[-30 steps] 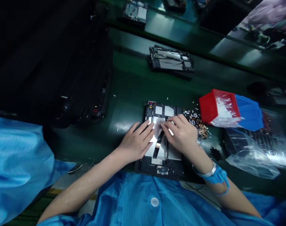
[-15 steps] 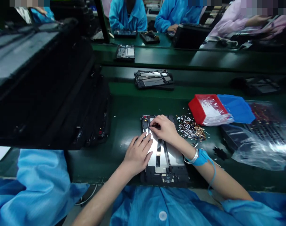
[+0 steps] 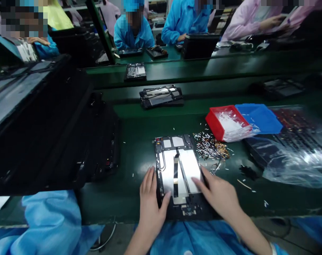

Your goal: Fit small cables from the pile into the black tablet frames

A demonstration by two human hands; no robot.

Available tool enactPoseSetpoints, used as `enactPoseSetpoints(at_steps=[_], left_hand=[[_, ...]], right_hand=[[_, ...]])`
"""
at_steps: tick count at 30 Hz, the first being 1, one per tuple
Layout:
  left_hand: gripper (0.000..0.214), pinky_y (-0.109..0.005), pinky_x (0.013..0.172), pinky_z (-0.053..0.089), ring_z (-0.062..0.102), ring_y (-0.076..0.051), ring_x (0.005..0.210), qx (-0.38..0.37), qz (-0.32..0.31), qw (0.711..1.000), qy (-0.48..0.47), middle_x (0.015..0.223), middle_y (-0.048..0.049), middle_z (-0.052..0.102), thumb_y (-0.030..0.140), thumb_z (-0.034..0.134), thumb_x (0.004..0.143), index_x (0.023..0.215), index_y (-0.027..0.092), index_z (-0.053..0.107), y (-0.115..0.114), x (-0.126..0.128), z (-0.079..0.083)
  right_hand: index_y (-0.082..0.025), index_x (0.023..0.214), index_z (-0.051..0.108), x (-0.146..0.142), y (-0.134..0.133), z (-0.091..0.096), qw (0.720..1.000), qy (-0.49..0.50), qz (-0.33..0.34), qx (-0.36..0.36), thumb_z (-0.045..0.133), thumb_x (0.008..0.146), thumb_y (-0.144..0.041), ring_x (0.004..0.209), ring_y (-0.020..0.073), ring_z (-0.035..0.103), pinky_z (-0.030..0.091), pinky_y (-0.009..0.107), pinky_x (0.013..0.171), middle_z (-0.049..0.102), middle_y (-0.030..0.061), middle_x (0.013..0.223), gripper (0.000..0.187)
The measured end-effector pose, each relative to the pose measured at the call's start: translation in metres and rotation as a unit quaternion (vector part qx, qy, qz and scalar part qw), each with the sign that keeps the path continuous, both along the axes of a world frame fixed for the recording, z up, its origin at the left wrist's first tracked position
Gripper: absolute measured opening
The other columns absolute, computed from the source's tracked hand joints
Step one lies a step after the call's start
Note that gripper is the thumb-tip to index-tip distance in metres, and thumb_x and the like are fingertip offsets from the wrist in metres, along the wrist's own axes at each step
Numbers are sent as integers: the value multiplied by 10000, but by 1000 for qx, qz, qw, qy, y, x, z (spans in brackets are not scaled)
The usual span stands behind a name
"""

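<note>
An opened tablet [image 3: 166,177] lies at the front edge of the green bench, its silvery inside facing up, with black strips and cables across it. My left hand [image 3: 153,203] grips its left side, thumb over the top face and fingers along the outer edge. On the opposite side my right hand [image 3: 219,191] holds the right edge, thumb on the silvery face; its other fingers are partly hidden. Right beside the tablet's upper corner is a scattered heap of tiny white and brass-coloured parts [image 3: 211,147].
A tall stack of black tablet bodies [image 3: 57,141] rises at left. To the right are a red bin [image 3: 215,124] of white bits, a blue bin [image 3: 264,118] and clear plastic bags [image 3: 291,170]. More tablet bodies [image 3: 161,95] lie farther back. Co-workers sit opposite.
My right hand has left the tablet's upper left area and moved down to its right edge. My left hand has shifted from the top face to the left edge. The view has tilted up.
</note>
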State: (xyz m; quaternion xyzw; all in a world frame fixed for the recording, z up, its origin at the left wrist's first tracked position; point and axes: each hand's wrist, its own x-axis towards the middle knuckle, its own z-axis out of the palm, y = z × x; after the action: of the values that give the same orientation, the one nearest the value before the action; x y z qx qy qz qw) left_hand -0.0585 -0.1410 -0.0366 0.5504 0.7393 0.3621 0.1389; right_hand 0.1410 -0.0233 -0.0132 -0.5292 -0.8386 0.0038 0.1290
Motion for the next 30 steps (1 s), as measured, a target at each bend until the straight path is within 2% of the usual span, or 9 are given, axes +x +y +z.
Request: enactPoseSetpoints(at_steps=[3,6,9,12,16,19,23,26,30], left_hand=[[568,-451,1087,367,402,-275,1348,-5,16,984,-178,1453,-120,441,354,517,911,1443,232,358,4,7,14],[616,-376,1057,418,485,-249,1287,-4,49,967,-250,1427,-75,484,359,554,893,1460,274,329,5,4,55],[578,-335,1049,425,510,-232,1263,48,71,993,-78,1398,-9,517,316,594,868,1416,333,411,1,-5,106],[575,-267,765,553,651,-214,1037,36,14,983,177,1291,-12,587,284,542,886,1431,370,379,10,-18,136],[534,-225,463,466,625,-134,558,-64,-33,949,307,1081,-47,657,285,449,902,1432,327,398,39,-40,140],[530,-275,696,559,688,-204,831,-41,-11,978,206,1134,-51,663,379,520,863,1385,298,481,52,-52,140],[605,-387,1049,433,574,-272,1190,-16,110,994,-7,1257,-13,636,426,700,738,1314,305,563,46,-49,146],[650,-406,1040,443,543,-294,1224,-11,191,970,-148,1282,-17,622,386,750,704,1318,294,558,35,-35,142],[660,-378,999,482,526,-307,1235,-19,178,961,-211,1319,-44,593,347,726,737,1355,246,518,25,-14,128]], right_hand=[[-111,1195,614,-5,-11,-9,990,92,-6,-104,382,916,-523,530,201,628,429,277,487,695,72,644,549],[-126,1269,567,-17,-4,-5,951,242,34,-187,360,935,-479,505,159,596,450,257,505,667,21,615,529],[-137,1293,555,-22,5,2,912,339,92,-212,361,952,-411,517,126,576,458,234,541,640,-5,611,477],[-164,1223,611,-20,5,1,917,344,102,-172,427,939,-379,583,132,603,470,241,580,664,9,668,401],[-189,1073,682,-13,-2,-9,937,305,105,-135,468,931,-322,677,161,659,499,265,641,703,26,704,289],[-186,1007,696,-11,-3,-15,941,299,121,-107,498,918,-267,771,173,681,514,279,696,742,48,819,232],[-170,957,700,-10,-3,-15,940,300,143,-78,489,922,-245,748,170,674,514,281,664,746,46,824,227],[-145,986,693,-9,-3,-13,938,307,146,-72,458,940,-263,721,173,661,511,287,649,737,55,787,268],[-133,1106,649,-8,-4,-10,934,302,164,-99,406,968,-333,730,174,653,506,292,641,738,67,829,344]])
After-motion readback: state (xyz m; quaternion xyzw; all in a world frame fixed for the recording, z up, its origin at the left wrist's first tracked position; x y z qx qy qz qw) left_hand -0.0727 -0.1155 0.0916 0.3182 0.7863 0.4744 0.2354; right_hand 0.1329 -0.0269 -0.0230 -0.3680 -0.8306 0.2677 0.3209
